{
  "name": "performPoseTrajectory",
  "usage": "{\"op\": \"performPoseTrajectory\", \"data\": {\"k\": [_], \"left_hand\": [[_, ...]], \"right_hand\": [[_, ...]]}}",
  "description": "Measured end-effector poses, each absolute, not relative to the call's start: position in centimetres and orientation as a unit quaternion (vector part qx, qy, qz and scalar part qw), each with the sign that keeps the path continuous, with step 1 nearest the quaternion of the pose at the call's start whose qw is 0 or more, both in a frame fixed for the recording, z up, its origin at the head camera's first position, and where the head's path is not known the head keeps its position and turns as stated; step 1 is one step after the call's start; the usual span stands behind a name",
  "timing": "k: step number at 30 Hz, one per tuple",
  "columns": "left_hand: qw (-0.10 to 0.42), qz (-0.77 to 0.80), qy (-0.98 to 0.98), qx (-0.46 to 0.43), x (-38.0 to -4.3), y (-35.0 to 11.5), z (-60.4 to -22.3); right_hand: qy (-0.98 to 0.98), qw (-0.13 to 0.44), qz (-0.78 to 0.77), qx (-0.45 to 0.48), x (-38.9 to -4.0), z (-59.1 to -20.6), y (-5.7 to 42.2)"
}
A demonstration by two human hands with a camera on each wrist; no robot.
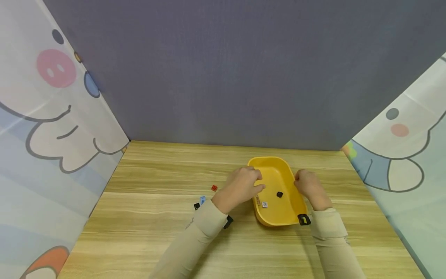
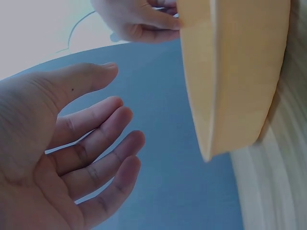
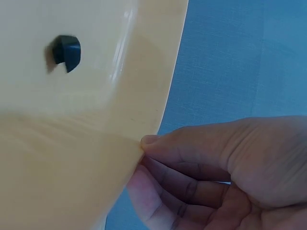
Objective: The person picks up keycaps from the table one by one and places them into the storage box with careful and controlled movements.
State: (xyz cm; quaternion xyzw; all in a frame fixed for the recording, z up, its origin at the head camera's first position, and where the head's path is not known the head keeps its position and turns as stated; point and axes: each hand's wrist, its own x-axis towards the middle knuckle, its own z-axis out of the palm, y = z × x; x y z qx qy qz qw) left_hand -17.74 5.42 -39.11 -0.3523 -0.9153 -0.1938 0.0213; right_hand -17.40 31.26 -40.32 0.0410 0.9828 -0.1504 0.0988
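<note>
A yellow plastic bin (image 1: 273,176) stands on the table, its near end low and its long sides running away from me. My right hand (image 1: 309,188) pinches its right rim between thumb and fingers, plainly seen in the right wrist view. Over the left rim, my left hand (image 1: 240,185) hovers with loosely bent fingers; the left wrist view shows its palm (image 2: 29,143) apart from the bin wall (image 2: 249,76). Inside the bin lie a small black piece (image 3: 69,51), a white square tile (image 1: 265,204) and a reddish-brown piece (image 1: 258,200) against the left wall.
A black piece with a yellow mark (image 1: 304,219) sits at the bin's near right corner. Left of the bin, small red (image 1: 214,188), blue (image 1: 203,200) and black (image 1: 196,206) pieces lie on the wooden table (image 1: 156,232). Another black piece (image 1: 228,221) is partly behind the left sleeve.
</note>
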Motion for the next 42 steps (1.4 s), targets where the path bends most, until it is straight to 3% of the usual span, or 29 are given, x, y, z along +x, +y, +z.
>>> {"op": "performPoseTrajectory", "data": {"k": [12, 23, 35, 42], "left_hand": [[0.061, -0.24, -0.911, -0.331, -16.2, -0.3, -38.0], [0.086, -0.272, -0.92, -0.269, -15.6, -6.0, -40.1], [0.038, -0.258, -0.941, -0.214, -14.9, -9.8, -43.5], [-0.018, -0.217, -0.954, -0.204, -14.9, -10.8, -46.0]], "right_hand": [[0.984, 0.093, -0.145, 0.035, -17.3, -40.3, 31.3], [0.986, 0.087, -0.138, 0.026, -17.3, -40.2, 31.2], [0.988, 0.08, -0.129, 0.022, -17.3, -40.2, 31.2], [0.988, 0.081, -0.129, 0.02, -17.3, -40.4, 31.3]]}}
